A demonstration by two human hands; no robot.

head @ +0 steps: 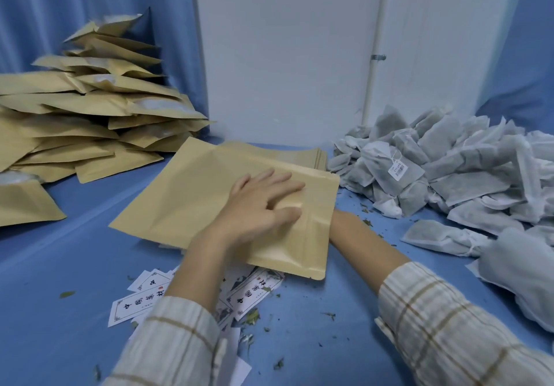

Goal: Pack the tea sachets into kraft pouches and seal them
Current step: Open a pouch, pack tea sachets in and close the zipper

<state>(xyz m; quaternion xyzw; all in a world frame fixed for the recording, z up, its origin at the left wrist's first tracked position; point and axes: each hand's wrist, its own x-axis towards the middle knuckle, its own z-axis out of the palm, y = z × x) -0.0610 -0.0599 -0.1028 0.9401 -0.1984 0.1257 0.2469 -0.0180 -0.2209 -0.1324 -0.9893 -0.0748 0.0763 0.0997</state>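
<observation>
Pressing a flat tan kraft paper pouch (209, 193) with straight left fingers (269, 180), right fingers hidden; filled pouches (90, 107) far-left, many grey mesh tea sachets (449, 169) unpacked.

Left hand (263, 202) lies flat, fingers spread, on a kraft pouch (209, 193) at mid bench (60, 265); right hand is hidden inside the pouch, only the forearm shows. Left of the pouch, a heap of filled pouches (90, 110); right of it, tea sachets (449, 169); printed labels (254, 292) just beneath its near edge
</observation>
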